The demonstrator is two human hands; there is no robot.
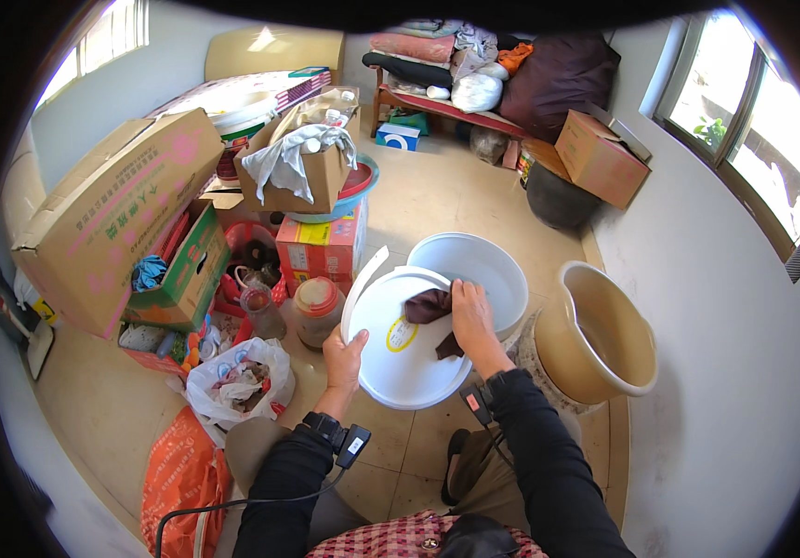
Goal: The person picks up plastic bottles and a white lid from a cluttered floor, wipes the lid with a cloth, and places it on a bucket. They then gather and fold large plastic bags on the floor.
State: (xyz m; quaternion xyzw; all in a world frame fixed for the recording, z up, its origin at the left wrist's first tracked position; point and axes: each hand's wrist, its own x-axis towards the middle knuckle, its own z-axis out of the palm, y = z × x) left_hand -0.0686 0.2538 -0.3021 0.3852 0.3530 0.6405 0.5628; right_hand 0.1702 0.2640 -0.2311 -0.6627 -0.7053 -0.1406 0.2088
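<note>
My left hand point(344, 356) grips the left rim of a round white plastic lid point(386, 370), held tilted in front of me. A strip of its rim point(366, 279) sticks up loose at the upper left. A yellow-edged sticker point(402, 333) with print is on the lid. In my right hand point(471, 314) is a dark maroon cloth point(429, 305), pressed against the lid's right side. Just behind the lid stands a white plastic bucket point(469, 261), its opening facing up and its near side partly hidden by the lid and my right hand.
A tan plastic basin point(602, 342) rests on a round support at right, by the wall. On the left are a glass jar point(319, 314), a glass pitcher point(262, 310), a white plastic bag point(239, 383), an orange bag point(183, 481) and cardboard boxes point(121, 216). A loaded bench point(441, 104) stands behind.
</note>
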